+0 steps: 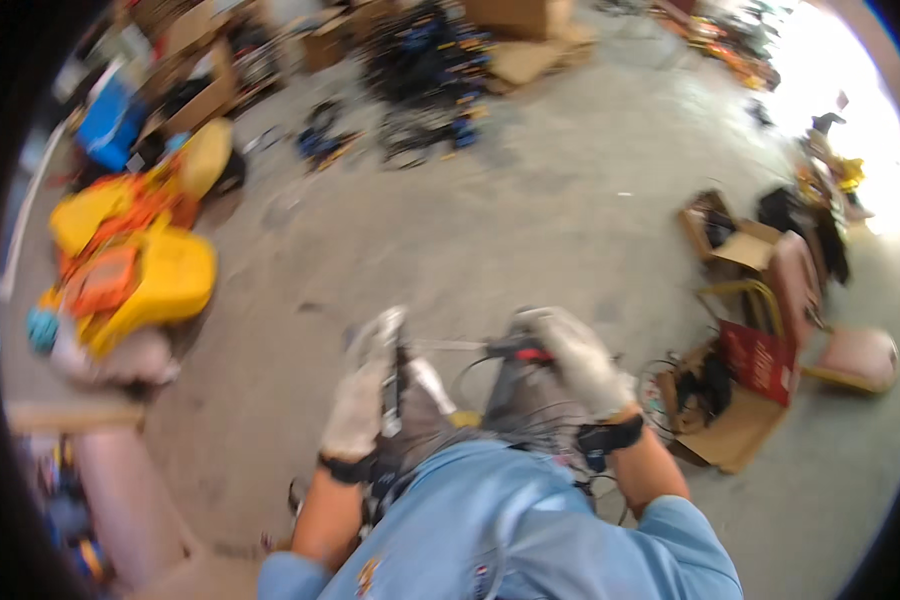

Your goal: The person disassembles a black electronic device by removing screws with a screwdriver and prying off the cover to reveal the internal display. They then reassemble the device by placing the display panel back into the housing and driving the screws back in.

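My right hand [578,362], in a pale work glove, is closed round the black-and-red handle of a screwdriver [515,349]. Its thin light shaft points left toward my other hand. My left hand [367,385], gloved too, is closed on a dark, narrow piece with shiny patches [394,390]; blur hides what kind it is. The two hands are apart, above my lap. Thin dark cables [545,410] run across my lap between them. Both wrists wear black bands.
A yellow chair [175,275] with orange cloth stands at left. Right of me, an opened cardboard box [735,435] holds dark items, beside a pink-padded chair [855,358]. A heap of black and blue cables [420,70] lies on the floor ahead, near more cardboard boxes [515,15].
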Demonstrator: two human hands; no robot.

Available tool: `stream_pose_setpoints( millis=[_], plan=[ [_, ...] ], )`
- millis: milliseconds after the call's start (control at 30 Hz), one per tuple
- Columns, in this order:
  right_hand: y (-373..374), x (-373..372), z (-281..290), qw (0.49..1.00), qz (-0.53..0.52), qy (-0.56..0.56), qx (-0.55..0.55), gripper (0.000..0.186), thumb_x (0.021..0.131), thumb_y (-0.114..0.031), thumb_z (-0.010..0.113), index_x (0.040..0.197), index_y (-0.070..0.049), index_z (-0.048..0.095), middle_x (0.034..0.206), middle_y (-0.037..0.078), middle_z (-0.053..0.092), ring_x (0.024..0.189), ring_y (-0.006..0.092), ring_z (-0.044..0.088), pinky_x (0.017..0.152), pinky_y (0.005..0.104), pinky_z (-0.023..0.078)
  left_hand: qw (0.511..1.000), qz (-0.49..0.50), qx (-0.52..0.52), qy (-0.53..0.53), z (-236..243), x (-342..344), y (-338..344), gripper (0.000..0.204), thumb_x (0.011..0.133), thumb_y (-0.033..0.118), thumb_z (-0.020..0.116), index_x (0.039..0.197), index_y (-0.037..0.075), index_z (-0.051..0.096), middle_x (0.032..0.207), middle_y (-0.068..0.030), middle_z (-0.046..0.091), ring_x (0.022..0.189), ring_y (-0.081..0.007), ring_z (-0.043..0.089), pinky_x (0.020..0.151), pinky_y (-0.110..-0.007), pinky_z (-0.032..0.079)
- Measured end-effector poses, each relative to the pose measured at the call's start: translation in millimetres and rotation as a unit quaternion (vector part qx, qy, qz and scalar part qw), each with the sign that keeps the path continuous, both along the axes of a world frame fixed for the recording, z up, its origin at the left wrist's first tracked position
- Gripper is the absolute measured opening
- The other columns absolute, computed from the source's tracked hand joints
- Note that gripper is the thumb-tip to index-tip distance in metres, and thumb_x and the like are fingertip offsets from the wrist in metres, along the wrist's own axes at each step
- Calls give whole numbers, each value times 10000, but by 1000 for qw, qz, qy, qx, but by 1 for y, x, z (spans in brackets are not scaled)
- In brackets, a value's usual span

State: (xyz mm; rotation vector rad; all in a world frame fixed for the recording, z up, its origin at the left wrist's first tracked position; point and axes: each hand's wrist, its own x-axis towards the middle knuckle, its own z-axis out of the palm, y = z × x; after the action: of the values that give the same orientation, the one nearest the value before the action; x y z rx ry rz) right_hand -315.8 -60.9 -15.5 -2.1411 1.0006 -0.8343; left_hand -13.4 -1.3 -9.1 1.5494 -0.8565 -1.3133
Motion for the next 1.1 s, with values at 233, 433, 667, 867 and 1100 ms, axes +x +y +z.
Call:
stream_pose_setpoints(
  millis=[233,433,667,867,1100],
  plan=[
    [4,3,-1,920,-53,-147,360,318,1017,-175,668,1292,-18,639,1112,118,659,1070,247,656,950,375,538,985,10,-22,171,-15,6,9,549,1091,475,638,1463,77,580,963,-35,663,817,-129,654,710,-287,572],
    [8,-4,0,902,-81,-150,397,418,1016,-291,685,1329,-19,630,1172,75,646,1138,171,610,1050,349,491,980,14,-22,195,-11,2,4,544,1088,453,652,1464,67,577,980,-51,650,870,-135,670,726,-304,602],
    [10,3,-2,867,-88,-193,451,486,1088,-382,634,1396,-8,596,1049,43,668,827,104,606,781,282,523,984,10,-15,175,-11,4,6,542,1082,445,665,1469,74,585,1001,-48,666,847,-130,676,696,-292,597],
    [6,3,10,882,-89,-152,437,375,1097,-331,605,1302,-22,658,1015,28,675,818,88,588,733,282,507,984,19,-29,173,-27,8,11,544,1068,453,683,1449,72,610,1018,-24,671,848,-135,680,700,-290,602],
    [8,2,20,908,-106,-153,374,406,1064,-265,664,1387,-25,609,1171,70,698,1056,110,653,972,286,520,990,11,-25,138,-32,6,11,554,1071,522,651,1447,120,594,925,-40,663,724,-144,659,650,-292,570]
  ],
)
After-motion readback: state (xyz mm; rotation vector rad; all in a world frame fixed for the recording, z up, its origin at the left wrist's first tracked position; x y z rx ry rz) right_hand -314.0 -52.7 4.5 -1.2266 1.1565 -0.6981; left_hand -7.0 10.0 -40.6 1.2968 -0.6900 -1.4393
